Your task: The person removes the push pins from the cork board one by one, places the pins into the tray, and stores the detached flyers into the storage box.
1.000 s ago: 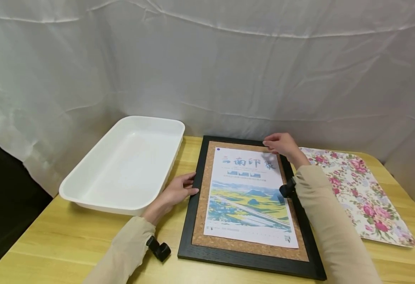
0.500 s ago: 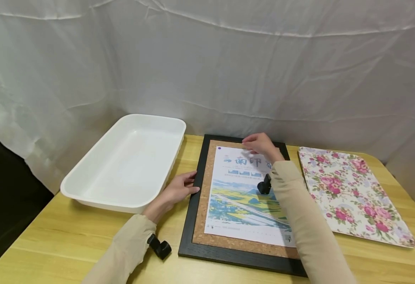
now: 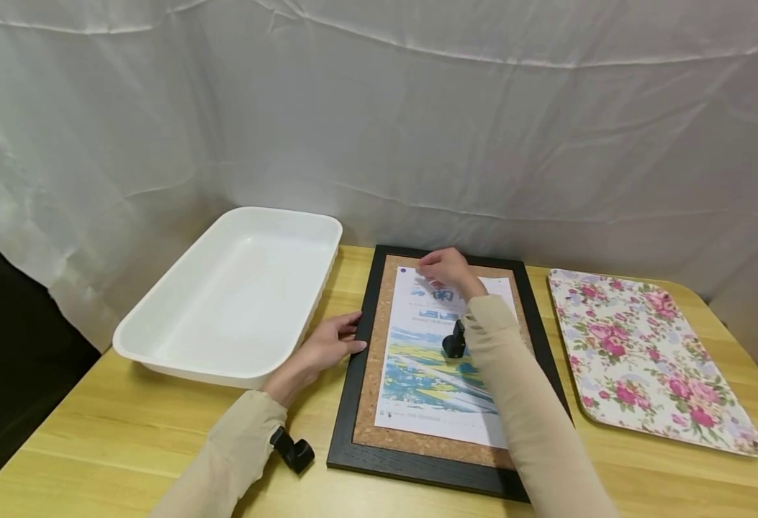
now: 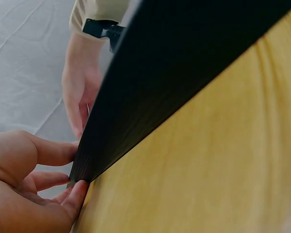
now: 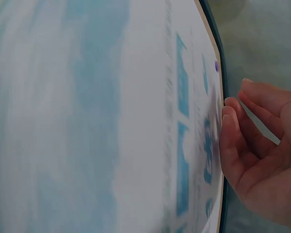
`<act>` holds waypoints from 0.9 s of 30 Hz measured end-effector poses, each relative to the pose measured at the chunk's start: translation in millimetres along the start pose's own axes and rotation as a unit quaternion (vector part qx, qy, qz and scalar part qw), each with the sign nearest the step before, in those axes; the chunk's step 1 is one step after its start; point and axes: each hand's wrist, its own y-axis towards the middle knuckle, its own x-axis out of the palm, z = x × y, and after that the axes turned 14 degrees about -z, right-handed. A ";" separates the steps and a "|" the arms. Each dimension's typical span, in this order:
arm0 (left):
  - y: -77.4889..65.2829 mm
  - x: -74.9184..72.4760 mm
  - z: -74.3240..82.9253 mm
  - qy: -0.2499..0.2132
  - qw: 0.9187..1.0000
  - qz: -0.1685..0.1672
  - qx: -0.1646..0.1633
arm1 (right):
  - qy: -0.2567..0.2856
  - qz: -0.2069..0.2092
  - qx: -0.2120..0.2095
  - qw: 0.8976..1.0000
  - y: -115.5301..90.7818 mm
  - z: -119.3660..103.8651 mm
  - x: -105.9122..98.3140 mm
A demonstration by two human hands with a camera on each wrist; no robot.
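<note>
A black-framed cork board [image 3: 350,432] lies flat on the table, with a printed landscape poster [image 3: 417,403] on its cork. A small purple pushpin [image 3: 403,270] sits at the poster's top left corner. My left hand [image 3: 324,347] touches the left side of the frame; the left wrist view shows its fingertips against the black edge [image 4: 136,92]. Over the top part of the poster is my right hand [image 3: 448,270], its fingers loosely bent. Nothing shows between those fingers [image 5: 233,150] in the right wrist view. The right forearm hides the poster's lower right part.
To the left stands a deep white plastic tray [image 3: 333,248]. A flower-patterned board [image 3: 651,360] lies right of the frame. Behind the wooden table [image 3: 126,439] hangs a grey cloth [image 3: 417,129].
My right hand has moved left across the top of the poster, from its upper right corner towards the purple pushpin. The left hand has stayed at the frame's side.
</note>
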 end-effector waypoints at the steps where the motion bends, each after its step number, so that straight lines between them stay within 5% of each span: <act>1: -0.1 0.1 -0.1 -0.001 1.000 0.001 0.000 | 0.000 -0.001 -0.002 1.000 0.9 -1.0 2.4; 27: 0.3 4.3 -0.1 -0.009 1.000 0.008 0.004 | -0.015 0.041 -0.012 0.999 14.5 -7.8 25.7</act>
